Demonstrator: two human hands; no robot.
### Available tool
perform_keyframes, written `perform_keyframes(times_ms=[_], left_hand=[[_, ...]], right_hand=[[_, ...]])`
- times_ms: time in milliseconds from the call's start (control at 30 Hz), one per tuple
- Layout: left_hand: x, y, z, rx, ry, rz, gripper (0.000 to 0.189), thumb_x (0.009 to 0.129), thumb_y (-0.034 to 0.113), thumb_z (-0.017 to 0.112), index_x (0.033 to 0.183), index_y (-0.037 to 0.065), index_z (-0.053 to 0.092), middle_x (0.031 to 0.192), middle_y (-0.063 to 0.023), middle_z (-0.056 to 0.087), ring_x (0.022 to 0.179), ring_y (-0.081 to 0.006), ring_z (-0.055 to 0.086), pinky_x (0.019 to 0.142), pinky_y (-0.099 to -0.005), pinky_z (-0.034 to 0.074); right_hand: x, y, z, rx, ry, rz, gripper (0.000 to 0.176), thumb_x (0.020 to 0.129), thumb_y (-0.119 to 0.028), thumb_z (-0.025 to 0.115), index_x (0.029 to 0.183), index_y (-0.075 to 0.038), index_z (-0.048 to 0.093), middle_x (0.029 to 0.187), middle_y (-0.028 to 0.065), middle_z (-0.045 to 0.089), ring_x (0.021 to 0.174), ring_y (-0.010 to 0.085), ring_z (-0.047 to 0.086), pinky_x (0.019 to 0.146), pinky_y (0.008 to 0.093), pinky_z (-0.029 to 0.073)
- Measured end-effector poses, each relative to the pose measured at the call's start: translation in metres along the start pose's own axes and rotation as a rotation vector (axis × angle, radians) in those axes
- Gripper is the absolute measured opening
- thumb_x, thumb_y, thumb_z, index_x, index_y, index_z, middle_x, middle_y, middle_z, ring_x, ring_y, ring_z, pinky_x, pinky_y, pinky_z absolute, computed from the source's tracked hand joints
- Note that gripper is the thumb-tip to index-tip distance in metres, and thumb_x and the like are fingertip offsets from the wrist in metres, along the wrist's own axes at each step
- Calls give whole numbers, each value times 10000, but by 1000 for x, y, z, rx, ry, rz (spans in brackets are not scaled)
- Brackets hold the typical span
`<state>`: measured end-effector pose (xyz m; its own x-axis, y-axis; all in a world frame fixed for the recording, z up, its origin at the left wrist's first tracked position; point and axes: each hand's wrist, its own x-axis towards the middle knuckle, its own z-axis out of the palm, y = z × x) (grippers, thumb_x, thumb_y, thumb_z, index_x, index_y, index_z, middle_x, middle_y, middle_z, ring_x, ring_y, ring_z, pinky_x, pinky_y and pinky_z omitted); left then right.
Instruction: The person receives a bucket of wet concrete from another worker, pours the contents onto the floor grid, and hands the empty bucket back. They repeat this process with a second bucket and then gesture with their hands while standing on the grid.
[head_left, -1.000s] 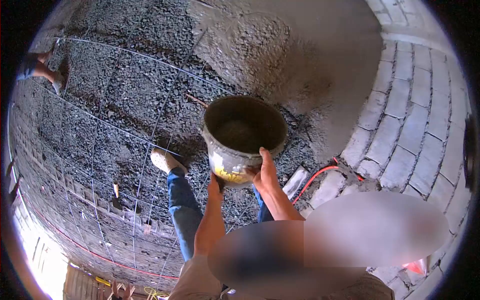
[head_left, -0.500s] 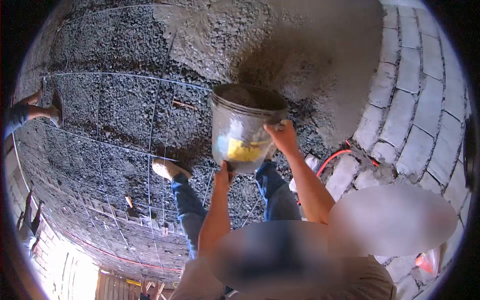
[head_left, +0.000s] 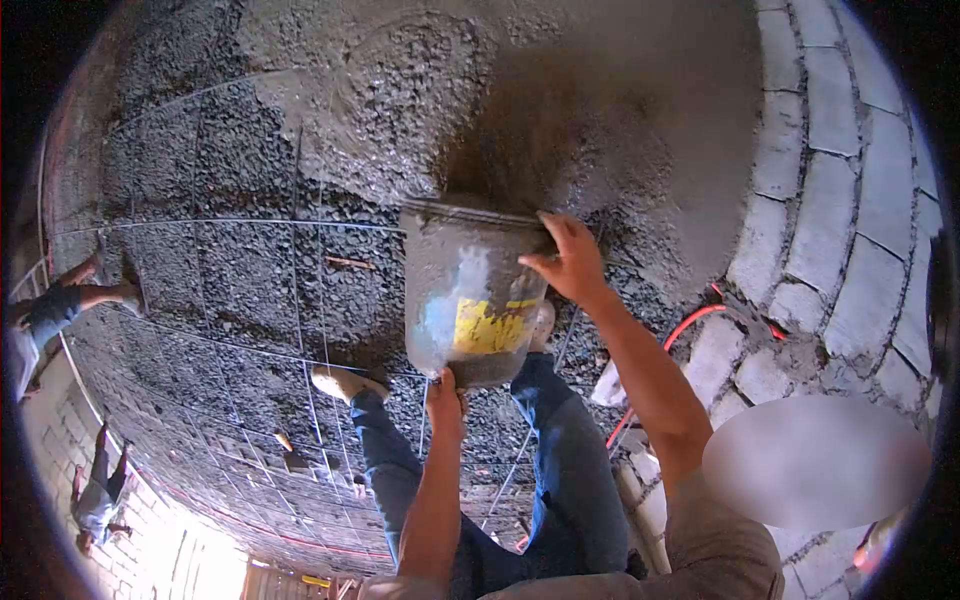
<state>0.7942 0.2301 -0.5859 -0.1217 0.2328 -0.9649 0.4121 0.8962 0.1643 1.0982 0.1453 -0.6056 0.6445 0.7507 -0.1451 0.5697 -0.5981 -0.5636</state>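
Both my hands hold a grey, cement-smeared bucket [head_left: 440, 285] with a worn yellow patch on its side. It is tipped forward, its mouth turned away from me toward the wet concrete [head_left: 390, 90]. My left hand [head_left: 445, 405] is closed on the bottom edge of the bucket. Up at the rim, my right hand [head_left: 572, 260] grips the right side. The inside of the bucket is hidden from this angle. Just past the rim lies a dark, blurred patch of concrete.
Thin rebar [head_left: 250, 221] crosses the gravel bed [head_left: 255, 270] around my feet. A block wall [head_left: 830, 190] rises on the right, with a red hose [head_left: 690, 322] near its base. Other people, one a person in shorts [head_left: 55, 310], stand at the far left.
The bucket has tipped further forward, so its open top no longer shows and more of its side faces me. My right hand has stayed by the rim, my left at the base.
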Motion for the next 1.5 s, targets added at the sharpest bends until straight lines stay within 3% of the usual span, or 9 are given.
perform_keyframes(times_ms=[233, 600, 733, 833, 900, 967, 1067, 1367, 1500], left_hand=[[-64, 51, 44, 379, -144, 134, 323, 859, 327, 575, 798, 18, 500, 691, -60, 586, 444, -89, 445, 405, -234, 363], [-91, 27, 91, -83, -223, 59, 294, 896, 312, 509, 827, 26, 524, 631, -1, 489, 531, -75, 440, 499, -234, 362], [-110, 60, 98, 37, -277, 143, 313, 898, 331, 470, 944, 27, 530, 763, -48, 538, 599, -113, 483, 536, -255, 409], [-103, 75, 74, 109, -322, 545, 345, 882, 279, 524, 1020, -37, 521, 857, -80, 562, 689, -118, 508, 625, -245, 419], [-52, 57, 46, 333, 104, 809, 478, 828, 375, 596, 1081, -17, 490, 959, -56, 512, 821, -115, 452, 743, -254, 379], [10, 17, 21, 31, 1, 472, 703, 794, 488, 609, 1278, 58, 337, 1116, -38, 448, 797, -118, 415, 736, -260, 365], [24, 35, 70, 24, -264, 615, 766, 788, 464, 625, 1332, 59, 266, 1218, -61, 428, 989, -162, 445, 841, -293, 372], [-73, 161, 139, 463, -161, 1000, 597, 721, 250, 728, 1146, -48, 433, 1045, -130, 554, 935, -190, 529, 810, -310, 436], [-117, 218, 180, 621, -316, 1162, 552, 715, 200, 747, 1139, -25, 475, 998, -136, 606, 898, -189, 584, 789, -290, 467]], right_hand=[[30, 36, -36, 355, -289, 605, 685, 757, -399, 679, 1292, -73, 402, 1244, 178, 434, 1000, 321, 537, 864, 416, 452], [57, 106, -12, 53, -58, 78, 595, 752, -347, 685, 1179, -4, 455, 1087, 215, 511, 1008, 365, 516, 848, 414, 426], [79, 115, -9, 268, -94, 254, 607, 778, -402, 650, 1170, 15, 452, 1127, 218, 507, 1008, 348, 529, 847, 415, 428], [100, 116, -6, 314, -124, 384, 639, 789, -472, 611, 1161, 25, 461, 1147, 226, 508, 1003, 341, 537, 853, 412, 428], [109, 117, -14, 280, -148, 460, 663, 790, -507, 592, 1157, 30, 467, 1150, 230, 511, 998, 340, 542, 855, 408, 430], [117, 113, -19, 296, -233, 460, 708, 775, -564, 569, 1153, 29, 486, 1119, 239, 534, 962, 341, 563, 845, 398, 440], [110, 111, -25, 209, -195, 502, 733, 765, -591, 561, 1153, 27, 497, 1082, 240, 555, 955, 349, 566, 849, 396, 439], [95, 162, -106, 788, -209, 860, 788, 796, -644, 451, 1336, -75, 365, 1372, 174, 343, 1245, 325, 344, 960, 541, 318], [51, 201, -136, 905, 99, 822, 737, 840, -591, 432, 1350, -68, 334, 1374, 130, 357, 1249, 323, 325, 941, 548, 326]])
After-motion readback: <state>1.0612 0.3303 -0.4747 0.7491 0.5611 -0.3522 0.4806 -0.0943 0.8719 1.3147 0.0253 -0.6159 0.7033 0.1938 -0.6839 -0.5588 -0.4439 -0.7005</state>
